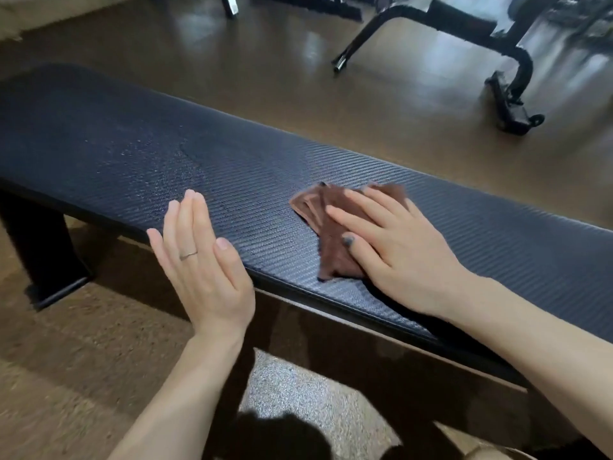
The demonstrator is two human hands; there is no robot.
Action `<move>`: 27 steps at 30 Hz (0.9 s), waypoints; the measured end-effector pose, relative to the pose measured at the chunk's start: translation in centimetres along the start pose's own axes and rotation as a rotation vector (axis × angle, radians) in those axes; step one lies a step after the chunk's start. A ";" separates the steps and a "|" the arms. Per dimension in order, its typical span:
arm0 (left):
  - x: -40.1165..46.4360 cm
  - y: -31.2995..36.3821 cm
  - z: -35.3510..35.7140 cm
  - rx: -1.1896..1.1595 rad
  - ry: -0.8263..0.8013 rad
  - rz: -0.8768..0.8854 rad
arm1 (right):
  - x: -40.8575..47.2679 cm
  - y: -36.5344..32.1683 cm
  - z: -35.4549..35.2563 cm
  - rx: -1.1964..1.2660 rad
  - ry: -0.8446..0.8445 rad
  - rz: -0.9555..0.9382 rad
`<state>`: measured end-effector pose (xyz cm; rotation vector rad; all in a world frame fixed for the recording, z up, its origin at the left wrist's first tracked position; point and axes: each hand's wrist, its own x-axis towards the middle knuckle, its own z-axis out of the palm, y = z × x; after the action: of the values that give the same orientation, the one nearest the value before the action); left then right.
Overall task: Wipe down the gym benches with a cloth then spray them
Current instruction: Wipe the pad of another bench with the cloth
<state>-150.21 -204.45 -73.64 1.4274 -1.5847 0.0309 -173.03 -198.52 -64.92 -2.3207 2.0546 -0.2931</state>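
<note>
A long black gym bench with a ribbed, carbon-weave pad runs from upper left to lower right. A folded brown cloth lies on the pad near its front edge. My right hand presses flat on the cloth, fingers spread and pointing left. My left hand hovers at the bench's front edge, left of the cloth, fingers straight and together, holding nothing; it wears a ring. A patch of droplets glistens on the pad to the left of the cloth. No spray bottle is in view.
The bench's black leg stands at the lower left on a brown speckled floor. Another black bench frame with a wheel stands at the far right on the shiny floor. A grey mat patch lies below the bench.
</note>
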 end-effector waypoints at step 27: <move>0.3 -0.3 -0.1 -0.044 -0.005 0.013 | 8.3 7.7 -0.4 -0.092 0.069 0.382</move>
<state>-149.90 -204.70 -73.59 1.3841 -1.5899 0.0004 -179.67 -207.68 -64.63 -1.9249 2.5312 -0.2714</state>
